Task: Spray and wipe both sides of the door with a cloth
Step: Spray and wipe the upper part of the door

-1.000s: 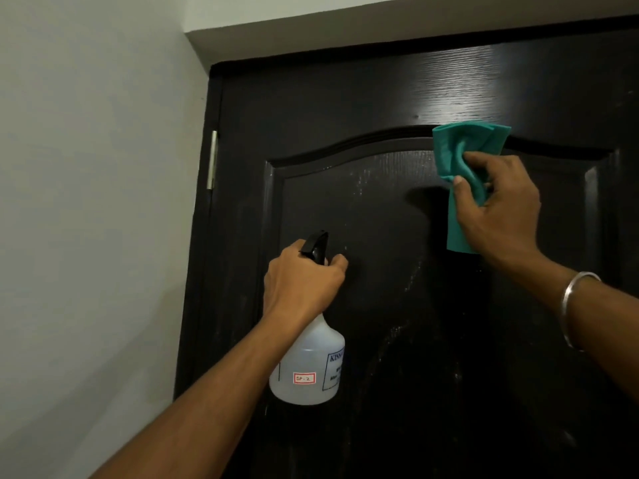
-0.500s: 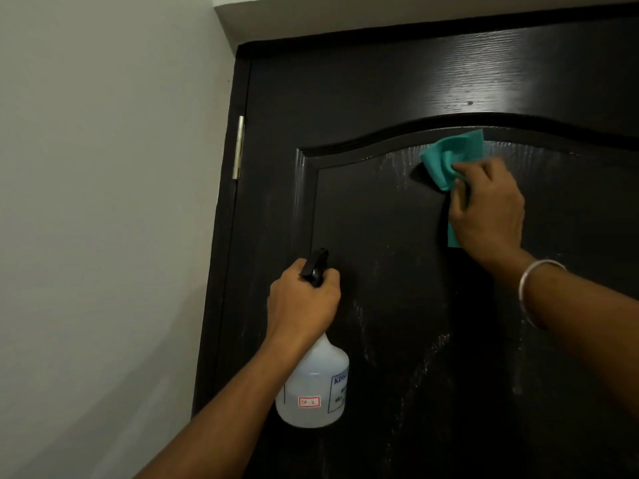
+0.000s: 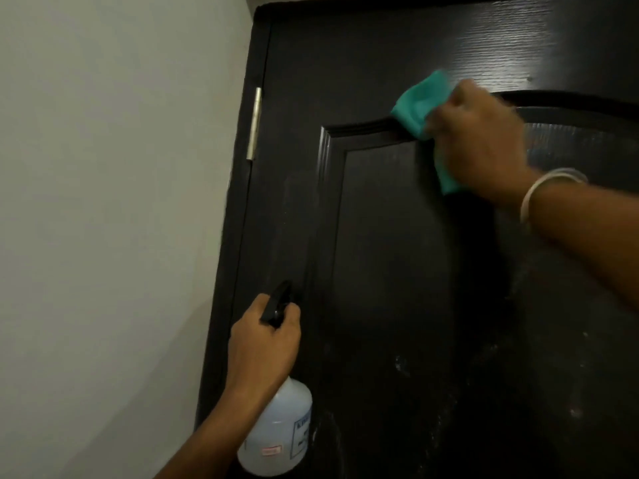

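head view: dark panelled door (image 3: 397,254) fills the right of frame; hinge (image 3: 254,124) taken as landmark. teal cloth (image 3: 420,107) is bunched and pressed on the arched moulding, right of the hinge and about level with it, top edge of the cloth a bit above it. right hand (image 3: 480,146) is laid over the cloth, fingers curled round the wad and gripping it against the door; motion blur, so exact finger lie cannot be told. a bangle (image 3: 546,188) is worn on that wrist. spray bottle (image 3: 276,433) is held well below the hinge, close to the door's hinge-side stile, nozzle pointed at the door. left hand (image 3: 262,347) is wrapped round the bottle neck, fingers at the black trigger head (image 3: 278,304); squeezed or not cannot be told. pale streaks and droplets (image 3: 401,364) are seen on the lower panel, below and right of the hinge. plain wall (image 3: 114,202) lies left of the hinge.

judgement: top of this side is being wiped. moulding groove should be followed with a cloth edge pushed in, firm even pressure, overlapping passes worked downward so streaks are picked up. the other side is not seen, likely not yet done.
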`<control>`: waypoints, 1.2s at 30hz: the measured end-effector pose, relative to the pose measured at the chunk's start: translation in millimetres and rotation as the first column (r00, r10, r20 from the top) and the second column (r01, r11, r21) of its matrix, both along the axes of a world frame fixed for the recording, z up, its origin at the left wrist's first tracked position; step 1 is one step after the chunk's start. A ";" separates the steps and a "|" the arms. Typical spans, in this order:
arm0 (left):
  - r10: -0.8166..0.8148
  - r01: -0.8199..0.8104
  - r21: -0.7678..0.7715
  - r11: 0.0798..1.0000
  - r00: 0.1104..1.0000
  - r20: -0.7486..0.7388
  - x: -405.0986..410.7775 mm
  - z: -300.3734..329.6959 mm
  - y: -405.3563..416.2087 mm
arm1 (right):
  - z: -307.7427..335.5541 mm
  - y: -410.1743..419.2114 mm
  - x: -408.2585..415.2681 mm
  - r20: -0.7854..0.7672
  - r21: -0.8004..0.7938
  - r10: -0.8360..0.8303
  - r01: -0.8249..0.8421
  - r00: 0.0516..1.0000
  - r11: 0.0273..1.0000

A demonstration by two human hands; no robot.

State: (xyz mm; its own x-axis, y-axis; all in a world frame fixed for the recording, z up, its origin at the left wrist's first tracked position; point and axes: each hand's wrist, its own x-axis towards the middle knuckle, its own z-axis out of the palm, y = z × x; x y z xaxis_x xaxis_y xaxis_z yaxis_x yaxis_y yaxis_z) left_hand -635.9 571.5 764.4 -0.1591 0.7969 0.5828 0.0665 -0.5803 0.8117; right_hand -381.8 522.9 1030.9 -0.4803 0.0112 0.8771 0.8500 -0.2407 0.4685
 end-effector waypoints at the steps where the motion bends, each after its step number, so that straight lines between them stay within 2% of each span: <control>1: 0.000 0.000 -0.008 1.000 1.000 0.014 -3.6 -2.3 1.8 | 9.7 4.0 -3.8 -0.143 0.023 0.051 -0.048 0.988 0.999; 2: 0.002 -0.001 -0.010 1.000 1.000 0.025 -9.2 -4.9 4.0 | 4.1 12.7 -15.7 -0.210 0.031 0.100 -0.096 0.973 0.995; 3: 0.003 -0.002 -0.006 1.000 0.999 0.034 -14.3 -7.8 6.0 | -15.3 21.3 -33.4 -0.208 0.011 0.128 -0.129 0.970 0.992; 5: 0.021 -0.022 0.005 1.000 0.998 0.056 -23.6 -13.5 9.5 | -83.8 42.0 -65.8 -0.011 -0.164 0.197 -0.196 0.980 0.967; 6: 0.041 -0.042 0.008 0.999 0.997 0.062 -26.9 -17.0 10.3 | -128.9 49.0 -78.4 0.116 -0.334 0.228 -0.178 0.967 0.925; 8: 0.083 -0.084 0.009 0.996 0.994 0.076 -35.0 -23.8 11.3 | -210.7 49.0 -98.5 0.371 -0.643 0.263 0.042 0.891 0.765; 9: 0.101 -0.102 0.005 0.995 0.992 0.077 -39.3 -26.9 12.2 | -226.9 47.5 -102.7 0.473 -0.697 0.289 0.152 0.832 0.701; 10: 0.112 -0.112 0.000 0.994 0.991 0.074 -43.4 -28.9 12.7 | -219.2 45.6 -103.8 0.554 -0.688 0.307 0.218 0.774 0.692; 11: 0.112 -0.112 -0.007 0.994 0.991 0.076 -45.8 -30.3 13.0 | -191.4 49.2 -102.5 0.590 -0.630 0.295 0.200 0.752 0.750; 12: 0.108 -0.107 -0.018 0.994 0.991 0.084 -48.4 -30.0 13.6 | -150.0 53.9 -105.1 0.572 -0.527 0.235 0.132 0.786 0.839; 13: 0.097 -0.095 -0.029 0.995 0.991 0.092 -49.8 -29.9 14.3 | -100.4 60.5 -108.7 0.475 -0.391 0.177 0.027 0.862 0.920; 15: 0.077 -0.072 -0.053 0.996 0.992 0.101 -49.1 -32.3 15.5 | -5.9 63.3 -115.8 0.144 -0.149 0.076 -0.054 0.987 0.987; 17: 0.077 -0.070 -0.073 0.995 0.991 0.108 -47.1 -36.7 15.6 | 25.9 69.2 -130.3 -0.098 -0.131 0.089 -0.102 0.991 0.986; 18: 0.083 -0.075 -0.083 0.994 0.991 0.108 -46.1 -39.2 15.8 | 13.4 78.4 -141.2 -0.096 -0.154 0.103 -0.117 0.990 0.981; 19: 0.090 -0.080 -0.092 0.993 0.990 0.111 -45.3 -41.4 15.5 | -15.4 87.9 -153.6 -0.025 -0.195 0.095 -0.098 0.995 0.976; 21: 0.117 -0.103 -0.113 0.988 0.984 0.131 -45.5 -45.6 12.6 | -116.5 105.0 -171.9 0.176 -0.420 0.156 -0.070 0.972 0.905; 23: 0.153 -0.137 -0.111 0.984 0.977 0.148 -48.2 -50.6 6.5 | -226.9 100.6 -175.6 0.369 -0.719 0.259 0.097 0.893 0.689; 24: 0.163 -0.147 -0.109 0.983 0.976 0.147 -50.1 -52.9 2.1 | -258.5 93.4 -173.2 0.416 -0.790 0.309 0.171 0.855 0.589; 25: 0.166 -0.152 -0.104 0.983 0.975 0.147 -52.0 -54.9 -2.4 | -265.5 92.0 -169.2 0.453 -0.816 0.340 0.230 0.824 0.530; 26: 0.167 -0.153 -0.099 0.983 0.975 0.147 -53.3 -56.1 -5.8 | -250.8 91.6 -165.8 0.502 -0.791 0.348 0.258 0.791 0.555; 28: 0.161 -0.147 -0.101 0.984 0.976 0.143 -54.1 -54.5 -10.5 | -180.7 90.3 -162.9 0.541 -0.658 0.259 0.211 0.800 0.723; 29: 0.151 -0.137 -0.109 0.985 0.978 0.140 -53.5 -52.2 -11.8 | -135.4 91.4 -159.6 0.494 -0.544 0.172 0.149 0.852 0.826; 31: 0.141 -0.125 -0.125 0.984 0.982 0.125 -52.2 -48.2 -13.3 | -47.9 77.9 -143.6 0.270 -0.306 0.012 0.074 0.963 0.949; 33: 0.140 -0.125 -0.132 0.983 0.985 0.105 -47.3 -42.8 -17.1 | -9.4 59.6 -119.6 0.004 -0.127 -0.036 0.037 0.999 0.991; 34: 0.136 -0.123 -0.136 0.983 0.986 0.095 -42.8 -39.5 -19.7 | -14.3 54.3 -109.8 -0.068 -0.118 -0.036 0.028 0.997 0.993; 36: 0.111 -0.097 -0.153 0.983 0.991 0.082 -30.3 -30.9 -25.8 | -58.0 49.5 -100.2 -0.028 -0.180 -0.023 0.018 0.999 0.983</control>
State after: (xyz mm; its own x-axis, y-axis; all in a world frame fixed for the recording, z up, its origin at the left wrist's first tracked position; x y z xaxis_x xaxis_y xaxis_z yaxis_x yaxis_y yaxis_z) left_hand -666.3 545.7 733.6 -0.2915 0.8500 0.4388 0.0434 -0.4465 0.8937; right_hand -482.0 572.4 972.9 -0.4522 0.1797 0.8736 0.8599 -0.1721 0.4805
